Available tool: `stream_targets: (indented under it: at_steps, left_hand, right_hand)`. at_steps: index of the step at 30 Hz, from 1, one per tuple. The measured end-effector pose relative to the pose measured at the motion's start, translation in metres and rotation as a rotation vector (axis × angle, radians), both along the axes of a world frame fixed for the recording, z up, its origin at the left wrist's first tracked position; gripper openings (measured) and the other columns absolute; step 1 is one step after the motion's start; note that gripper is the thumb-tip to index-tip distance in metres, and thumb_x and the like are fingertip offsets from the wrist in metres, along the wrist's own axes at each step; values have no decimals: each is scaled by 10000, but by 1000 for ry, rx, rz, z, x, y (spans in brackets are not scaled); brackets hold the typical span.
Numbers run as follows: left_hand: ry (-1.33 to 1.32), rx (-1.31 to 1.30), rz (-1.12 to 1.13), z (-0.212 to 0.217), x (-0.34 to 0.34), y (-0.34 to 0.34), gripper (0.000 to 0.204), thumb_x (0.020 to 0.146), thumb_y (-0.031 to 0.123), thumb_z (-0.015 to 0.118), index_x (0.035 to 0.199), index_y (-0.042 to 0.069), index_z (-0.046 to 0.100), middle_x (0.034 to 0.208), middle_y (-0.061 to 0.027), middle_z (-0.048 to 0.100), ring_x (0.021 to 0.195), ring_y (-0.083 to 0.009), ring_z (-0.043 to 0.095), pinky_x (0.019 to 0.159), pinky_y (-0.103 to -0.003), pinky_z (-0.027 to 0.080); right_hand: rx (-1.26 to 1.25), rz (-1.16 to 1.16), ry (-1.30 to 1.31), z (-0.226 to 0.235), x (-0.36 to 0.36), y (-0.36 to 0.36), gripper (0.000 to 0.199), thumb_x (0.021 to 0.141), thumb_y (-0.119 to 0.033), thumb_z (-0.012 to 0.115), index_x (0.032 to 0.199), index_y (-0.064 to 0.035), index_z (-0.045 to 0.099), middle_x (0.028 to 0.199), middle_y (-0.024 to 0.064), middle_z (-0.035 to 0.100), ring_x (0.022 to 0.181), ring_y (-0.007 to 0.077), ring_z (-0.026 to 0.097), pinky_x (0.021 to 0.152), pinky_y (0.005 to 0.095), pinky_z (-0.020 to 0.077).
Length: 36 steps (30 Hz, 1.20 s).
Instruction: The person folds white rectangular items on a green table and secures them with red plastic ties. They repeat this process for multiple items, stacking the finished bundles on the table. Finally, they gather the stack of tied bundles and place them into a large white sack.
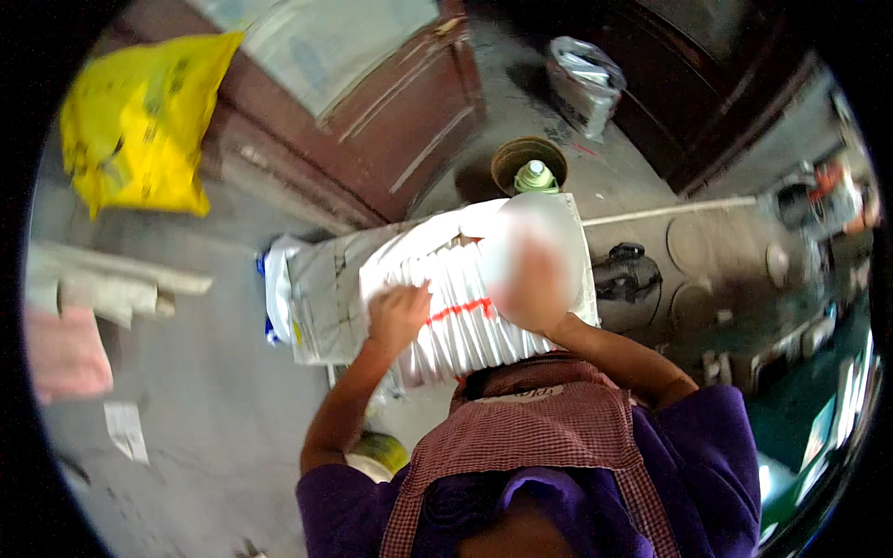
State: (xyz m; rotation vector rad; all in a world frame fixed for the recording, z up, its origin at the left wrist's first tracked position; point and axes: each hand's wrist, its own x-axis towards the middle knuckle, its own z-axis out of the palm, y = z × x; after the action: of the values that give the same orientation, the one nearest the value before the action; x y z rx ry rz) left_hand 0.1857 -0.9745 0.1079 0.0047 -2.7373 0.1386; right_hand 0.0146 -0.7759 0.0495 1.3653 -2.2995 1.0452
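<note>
— So, what have the hands got from where you sit?

— On my feed, a fanned stack of white sheets (pixel 465 312) with a red stripe lies on a paper-covered stand (pixel 326 293), right in front of the person's checked apron (pixel 549 423). The left hand (pixel 398 316) rests on the stack's left edge, fingers curled over the sheets. The right hand (pixel 530 284) lies on the right part of the stack, but it is smeared; I cannot tell how far open it is.

— And around that?

— Just beyond the stack stands a bottle (pixel 534 175) in a round brown ring. A yellow bag (pixel 139 121) hangs upper left, a silvery bag (pixel 584 82) lies further back, and dark machine parts (pixel 628 274) sit to the right.
</note>
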Motion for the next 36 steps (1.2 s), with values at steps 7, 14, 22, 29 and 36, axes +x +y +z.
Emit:
stream_targets:
  at_steps: [7, 14, 22, 29, 36]
  left_hand:
    - [-30, 758, -639, 11, -159, 26, 291, 788, 152, 620, 1044, 17, 586, 1030, -118, 575, 1008, -262, 541, 868, -394, 449]
    - [-162, 897, -690, 8, -182, 25, 361, 805, 226, 624, 1105, 37, 555, 1092, -126, 556, 995, -275, 540, 863, -399, 435]
    - [-501, 1065, -522, -67, -150, -37, 432, 876, 278, 467, 1228, 28, 457, 1255, -159, 488, 1130, -306, 484, 998, -397, 352]
    - [-676, 546, -484, -19, -160, -33, 398, 893, 264, 477, 1224, 43, 492, 1144, -197, 544, 1076, -319, 519, 973, -363, 391]
    - [-131, 551, -451, -5, -19, -64, 454, 922, 267, 479, 1319, 67, 391, 1252, -153, 468, 1092, -282, 498, 940, -389, 392]
  right_hand:
    - [348, 62, -262, 62, -39, -6, 576, 732, -229, 685, 1225, -3, 491, 1204, 207, 524, 1069, 298, 535, 875, 428, 426]
    - [-13, 102, -290, 40, -118, -68, 370, 786, -189, 630, 1108, -9, 603, 1100, 159, 623, 994, 248, 606, 802, 338, 485]
    - [825, 248, -19, 136, -49, -80, 187, 754, -157, 561, 909, -65, 612, 790, 113, 610, 817, 211, 634, 643, 345, 513]
    - [218, 179, 209, 128, -22, -98, 364, 687, -150, 573, 1016, 1, 609, 1060, 162, 579, 1066, 330, 538, 897, 404, 449]
    - [99, 850, -354, 60, 31, -158, 348, 779, -289, 611, 1071, -100, 617, 1166, 115, 572, 1063, 328, 537, 913, 443, 435]
